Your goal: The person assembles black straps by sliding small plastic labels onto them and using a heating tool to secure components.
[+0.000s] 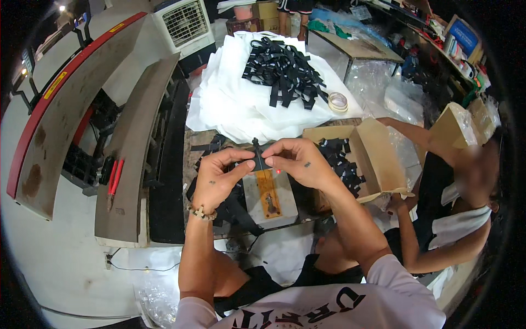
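Your left hand [215, 178] and right hand [302, 163] both pinch the black strip [262, 164] at the yellow-brown plate [268, 192]'s far end; uneven pull could skew it; a loose fingertip grip could drop it.

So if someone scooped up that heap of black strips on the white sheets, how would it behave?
The heap of strips would probably flop and sag, since they bend and cross every which way. Some might snag or drop, as they lie loosely tangled. Each looks thin, so single ones are likely light.
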Demonstrator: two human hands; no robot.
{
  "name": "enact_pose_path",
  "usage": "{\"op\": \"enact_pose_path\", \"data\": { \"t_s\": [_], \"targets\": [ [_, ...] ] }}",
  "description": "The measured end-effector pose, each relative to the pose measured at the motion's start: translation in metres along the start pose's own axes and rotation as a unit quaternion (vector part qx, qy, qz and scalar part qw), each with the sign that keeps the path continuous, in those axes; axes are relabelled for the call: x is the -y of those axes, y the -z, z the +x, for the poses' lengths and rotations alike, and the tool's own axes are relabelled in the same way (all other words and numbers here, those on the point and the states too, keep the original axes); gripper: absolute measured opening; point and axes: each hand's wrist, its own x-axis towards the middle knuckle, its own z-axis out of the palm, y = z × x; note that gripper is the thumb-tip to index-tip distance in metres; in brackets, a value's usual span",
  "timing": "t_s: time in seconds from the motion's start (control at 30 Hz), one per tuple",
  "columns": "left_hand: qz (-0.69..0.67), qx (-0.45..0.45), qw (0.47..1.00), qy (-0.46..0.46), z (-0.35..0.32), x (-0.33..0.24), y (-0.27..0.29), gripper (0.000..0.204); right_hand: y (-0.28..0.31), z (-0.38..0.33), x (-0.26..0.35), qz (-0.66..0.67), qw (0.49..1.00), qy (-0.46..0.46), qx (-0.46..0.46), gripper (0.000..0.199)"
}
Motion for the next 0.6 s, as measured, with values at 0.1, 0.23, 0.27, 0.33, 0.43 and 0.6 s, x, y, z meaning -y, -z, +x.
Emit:
{"op": "enact_pose_path", "data": {
  "t_s": [0.1,0.23,0.27,0.33,0.43,0.6],
  "targets": [
    [-0.008,0.005,1.0,0.022,0.001,-0.001,-0.005,0.016,0.003,-0.002,-0.009,0.004,1.0,-0.02,-0.001,0.012],
    [0.002,0.002,1.0,0.03,0.001,0.004,-0.007,0.017,0.006,-0.003,-0.014,0.024,0.999,-0.028,0.001,0.014],
    [0.001,0.0,0.999,0.033,0.001,0.004,-0.007,0.017,0.006,-0.003,-0.015,0.025,0.999,-0.03,0.001,0.014],
    [0.002,-0.001,0.999,0.032,0.001,0.002,-0.008,0.017,0.006,-0.002,-0.017,0.022,0.999,-0.025,0.001,0.015],
    [0.003,-0.002,0.999,0.036,0.002,0.004,-0.006,0.017,0.005,-0.002,-0.015,0.024,0.999,-0.038,-0.003,0.015],
    [0.0,-0.005,0.999,0.048,0.002,0.004,-0.004,0.017,0.003,0.0,-0.017,0.006,0.999,-0.041,-0.004,0.015]
  ]
}}
